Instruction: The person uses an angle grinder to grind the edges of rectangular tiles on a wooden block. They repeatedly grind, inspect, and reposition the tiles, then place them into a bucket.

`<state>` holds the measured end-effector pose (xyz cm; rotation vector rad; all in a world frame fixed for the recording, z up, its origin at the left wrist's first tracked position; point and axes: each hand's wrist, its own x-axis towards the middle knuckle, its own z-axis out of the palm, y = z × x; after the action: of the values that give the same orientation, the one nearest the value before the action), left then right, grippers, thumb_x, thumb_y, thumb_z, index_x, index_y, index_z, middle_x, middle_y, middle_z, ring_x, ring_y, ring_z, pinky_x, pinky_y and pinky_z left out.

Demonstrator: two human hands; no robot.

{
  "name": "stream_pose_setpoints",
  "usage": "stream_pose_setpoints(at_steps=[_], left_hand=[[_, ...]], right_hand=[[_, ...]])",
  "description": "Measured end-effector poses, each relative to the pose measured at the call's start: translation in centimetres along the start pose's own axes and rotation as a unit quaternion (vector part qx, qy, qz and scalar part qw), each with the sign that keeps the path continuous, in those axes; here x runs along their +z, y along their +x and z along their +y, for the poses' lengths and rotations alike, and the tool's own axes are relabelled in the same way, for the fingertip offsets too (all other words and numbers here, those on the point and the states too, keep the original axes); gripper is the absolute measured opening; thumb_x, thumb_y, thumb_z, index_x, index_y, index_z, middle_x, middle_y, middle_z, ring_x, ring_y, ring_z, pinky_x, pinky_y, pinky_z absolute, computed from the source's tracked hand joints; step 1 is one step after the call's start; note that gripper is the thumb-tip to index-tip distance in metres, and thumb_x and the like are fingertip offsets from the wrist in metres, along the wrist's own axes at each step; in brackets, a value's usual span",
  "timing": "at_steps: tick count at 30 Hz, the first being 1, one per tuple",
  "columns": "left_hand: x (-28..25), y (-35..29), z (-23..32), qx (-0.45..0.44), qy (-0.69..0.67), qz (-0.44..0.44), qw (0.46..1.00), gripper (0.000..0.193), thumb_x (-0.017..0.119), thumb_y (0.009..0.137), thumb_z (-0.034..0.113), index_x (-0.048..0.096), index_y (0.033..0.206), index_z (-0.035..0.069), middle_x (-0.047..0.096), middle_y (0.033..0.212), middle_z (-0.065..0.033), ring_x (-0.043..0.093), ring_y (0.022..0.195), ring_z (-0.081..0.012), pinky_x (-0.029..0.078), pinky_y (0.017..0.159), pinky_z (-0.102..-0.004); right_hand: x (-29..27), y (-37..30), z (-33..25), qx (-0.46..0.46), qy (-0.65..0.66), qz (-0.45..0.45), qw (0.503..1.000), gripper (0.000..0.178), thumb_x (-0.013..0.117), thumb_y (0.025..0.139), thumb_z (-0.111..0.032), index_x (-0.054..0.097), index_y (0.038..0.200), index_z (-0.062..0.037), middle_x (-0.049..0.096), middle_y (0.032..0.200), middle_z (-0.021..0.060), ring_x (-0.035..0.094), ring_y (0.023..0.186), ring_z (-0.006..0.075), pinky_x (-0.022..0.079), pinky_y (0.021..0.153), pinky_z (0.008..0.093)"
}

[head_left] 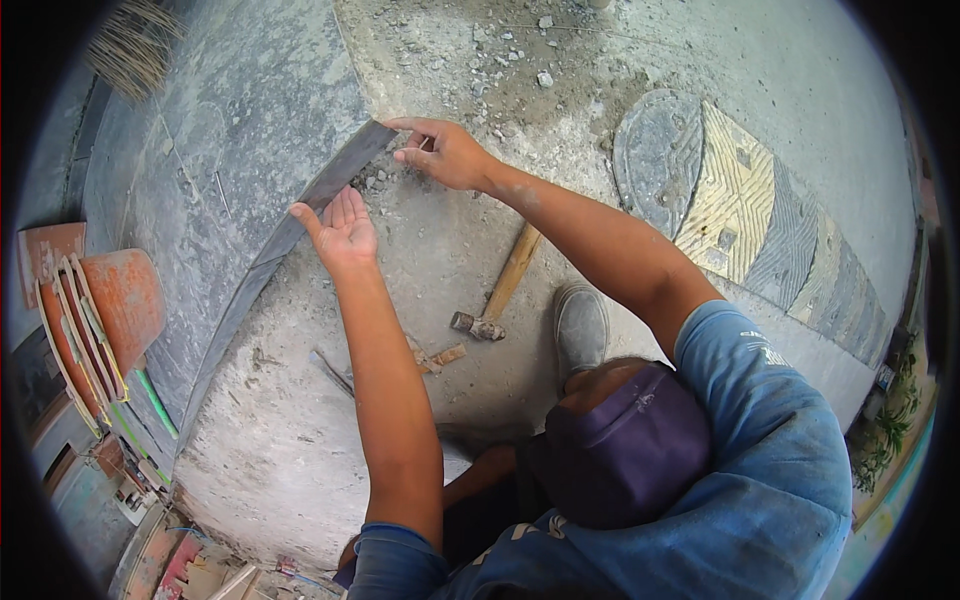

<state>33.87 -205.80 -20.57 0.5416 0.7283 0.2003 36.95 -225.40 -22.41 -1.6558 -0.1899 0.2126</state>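
A dark grey strip (345, 165), like a narrow edging tile, stands along the curved edge of a broad grey slab (250, 110). My left hand (347, 232) is palm up beside it, fingers stretched out and the thumb against its upper edge. At the strip's far end, my right hand (452, 155) touches the corner with its outstretched index finger. The thumb of that hand is held apart, and its other fingers are partly curled. Between my forearms, a hammer (508, 275) with a wooden handle lies on the dusty ground.
Stacked orange buckets (125, 290) stand at the left. Rubble (545, 78) is scattered at the far side. A thin metal tool (332, 370) and wood scraps (447, 355) lie near my left forearm. Tiles with ridged grey and yellow adhesive (730, 190) lie right. My shoe (581, 325) is beside the hammer.
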Motion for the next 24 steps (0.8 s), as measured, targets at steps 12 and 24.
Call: stream_pose_setpoints(at_steps=[12, 24], left_hand=[[0.0, -0.3, 0.1, 0.005, 0.009, 0.007, 1.000, 0.134, 0.082, 0.066, 0.054, 0.000, 0.145, -0.016, 0.013, 0.155, -0.0258, 0.019, 0.146, -0.0344, 0.025, 0.120, -0.0445], [-0.1, -0.5, 0.2, 0.015, -0.015, 0.044, 0.999, 0.125, 0.085, 0.065, 0.048, 0.013, 0.144, -0.016, 0.028, 0.151, -0.0216, 0.028, 0.142, -0.0328, 0.029, 0.118, -0.0453]], right_hand=[[-0.7, -0.3, 2.5, 0.025, 0.004, 0.012, 1.000, 0.045, 0.069, 0.089, -0.017, 0.059, 0.133, -0.0104, 0.063, 0.080, 0.0025, 0.056, 0.072, 0.0113, 0.049, 0.071, 0.0284], [-0.4, 0.2, 3.0, 0.041, 0.085, 0.026, 0.995, 0.037, 0.070, 0.086, -0.011, 0.064, 0.122, -0.0082, 0.062, 0.078, 0.0056, 0.058, 0.068, 0.0153, 0.049, 0.065, 0.0305]])
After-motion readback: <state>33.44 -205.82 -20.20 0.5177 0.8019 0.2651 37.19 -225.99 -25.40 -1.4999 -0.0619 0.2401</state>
